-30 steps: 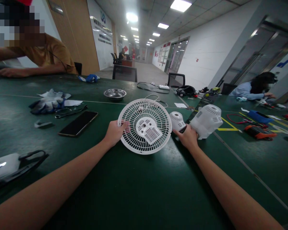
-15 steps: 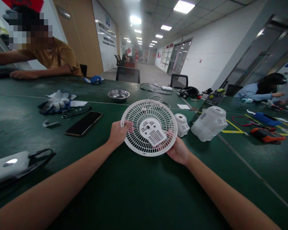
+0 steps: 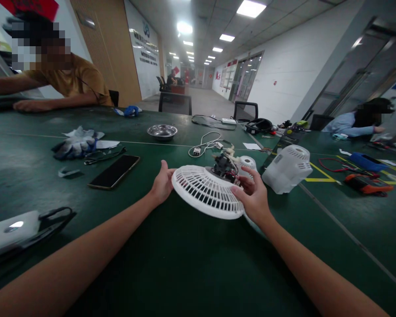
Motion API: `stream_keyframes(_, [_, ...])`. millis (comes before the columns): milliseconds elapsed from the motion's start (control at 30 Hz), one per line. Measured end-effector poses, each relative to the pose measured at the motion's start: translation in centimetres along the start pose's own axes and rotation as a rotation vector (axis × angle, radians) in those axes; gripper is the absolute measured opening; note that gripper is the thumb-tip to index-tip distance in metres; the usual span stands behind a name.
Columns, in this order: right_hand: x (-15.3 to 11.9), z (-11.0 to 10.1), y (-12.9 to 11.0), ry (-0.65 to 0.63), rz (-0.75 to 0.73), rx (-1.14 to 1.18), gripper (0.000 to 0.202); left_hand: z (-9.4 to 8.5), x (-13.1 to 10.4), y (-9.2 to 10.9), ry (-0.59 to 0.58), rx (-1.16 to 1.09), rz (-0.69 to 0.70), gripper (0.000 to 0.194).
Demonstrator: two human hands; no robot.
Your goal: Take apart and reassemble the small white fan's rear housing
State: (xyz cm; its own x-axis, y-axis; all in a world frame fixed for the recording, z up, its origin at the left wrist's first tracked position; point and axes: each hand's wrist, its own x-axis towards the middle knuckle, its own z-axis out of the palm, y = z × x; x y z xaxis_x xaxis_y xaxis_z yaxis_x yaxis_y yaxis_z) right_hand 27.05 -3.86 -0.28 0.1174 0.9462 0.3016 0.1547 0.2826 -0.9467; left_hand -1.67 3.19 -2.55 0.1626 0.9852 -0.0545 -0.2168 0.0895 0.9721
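Note:
A round white fan grille (image 3: 206, 189) is tilted above the green table, with a dark motor (image 3: 225, 165) and wiring on its upper side. My left hand (image 3: 163, 182) is at the grille's left rim, thumb up, its other fingers partly hidden behind the rim. Around the right side, by the motor, my right hand (image 3: 255, 193) grips the grille with thumb and fingers. A small white vented housing (image 3: 247, 162) stands just behind the right hand, partly covered. To its right is a larger white housing (image 3: 287, 169).
On the green table (image 3: 171, 264) are a phone (image 3: 115, 171), gloves (image 3: 75, 143), a metal bowl (image 3: 162, 131), a white cable (image 3: 206, 143), a bottle (image 3: 285, 141) and an orange meter (image 3: 366, 184). One person (image 3: 75, 79) sits far left, another (image 3: 346, 123) far right.
The grille has been turned from facing me to a flatter tilt, bringing the motor into view on top. My right hand has risen from the lower rim to beside the motor.

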Motion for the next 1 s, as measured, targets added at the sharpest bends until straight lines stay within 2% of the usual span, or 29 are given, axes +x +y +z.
stream_keyframes(100, [0.1, -0.4, 0.9, -0.064, -0.149, -0.207, 0.080, 0.0, 0.0, 0.4, -0.128, -0.173, -0.121, 0.064])
stream_keyframes(200, [0.4, -0.5, 1.2, -0.145, -0.223, -0.334, 0.082, -0.1, 0.2, 0.3, -0.083, -0.197, -0.197, 0.023])
stream_keyframes(267, [0.7, -0.7, 1.1, -0.211, -0.283, -0.410, 0.079, -0.3, 0.5, 0.0, -0.045, -0.164, -0.223, 0.012])
stream_keyframes(333, [1.2, -1.2, 0.9, -0.237, -0.356, -0.499, 0.070, -0.5, 0.8, -0.2, -0.030, -0.144, -0.234, 0.013])
stream_keyframes(400, [1.9, -2.1, 0.9, -0.136, -0.426, -0.599, 0.061, -0.6, 1.0, -0.4, -0.031, -0.141, -0.233, 0.015])
stream_keyframes(467, [2.9, -3.3, 1.6, 0.053, -0.453, -0.721, 0.060, -0.7, 1.2, -0.5, -0.026, -0.132, -0.230, 0.015])
stream_keyframes(533, [4.0, -4.6, 2.7, 0.198, -0.397, -0.840, 0.069, -0.7, 1.2, -0.5, -0.019, -0.119, -0.230, 0.013])
stream_keyframes(600, [5.1, -5.8, 4.0, 0.203, -0.267, -0.865, 0.082, -0.6, 1.2, -0.5, -0.004, -0.105, -0.228, 0.013])
stream_keyframes(700, [6.1, -6.8, 5.3, 0.188, -0.063, -0.763, 0.095, -0.4, 1.0, -0.4, 0.015, -0.072, -0.208, 0.014])
stream_keyframes(767, [6.3, -6.7, 5.4, 0.273, 0.057, -0.563, 0.095, -0.3, 0.8, -0.4, 0.015, -0.056, -0.192, 0.015])
stream_keyframes(833, [6.1, -5.9, 4.7, 0.324, 0.181, -0.201, 0.082, 0.0, 0.7, -0.4, 0.023, -0.053, -0.169, 0.015])
stream_keyframes(900, [5.5, -4.6, 3.6, 0.265, 0.286, 0.194, 0.060, 0.2, 0.6, -0.4, 0.035, -0.049, -0.135, 0.014])
stream_keyframes(933, [5.1, -3.8, 3.0, 0.209, 0.308, 0.334, 0.052, 0.4, 0.6, -0.4, 0.039, -0.042, -0.117, 0.013])
stream_keyframes(1000, [4.1, -2.2, 2.0, 0.129, 0.248, 0.450, 0.044, 0.6, 0.6, -0.4, 0.045, -0.014, -0.090, 0.014])
